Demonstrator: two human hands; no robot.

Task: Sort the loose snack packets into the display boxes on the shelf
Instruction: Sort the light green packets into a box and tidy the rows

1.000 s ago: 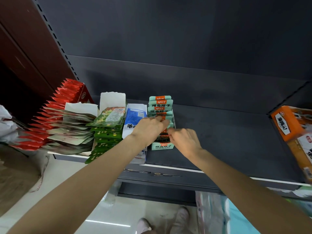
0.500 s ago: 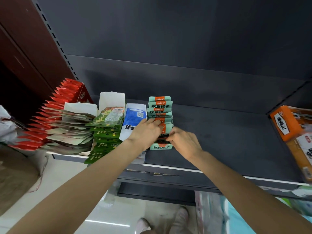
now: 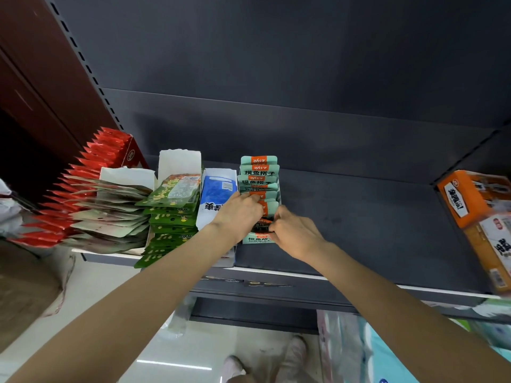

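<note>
Teal packets (image 3: pixel 259 175) filed upright in box (image 3: pixel 258 239), left hand (image 3: pixel 240 214) and right hand (image 3: pixel 294 233) pinching front packets, bare shelf (image 3: pixel 359 225) rightward

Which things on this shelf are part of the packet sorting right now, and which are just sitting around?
In the job:
- teal packets in their display box
- left hand and right hand, both at that row
- green packets, grey packets, red packets

Lying about:
- blue-and-white bag
- orange box at far right
</note>
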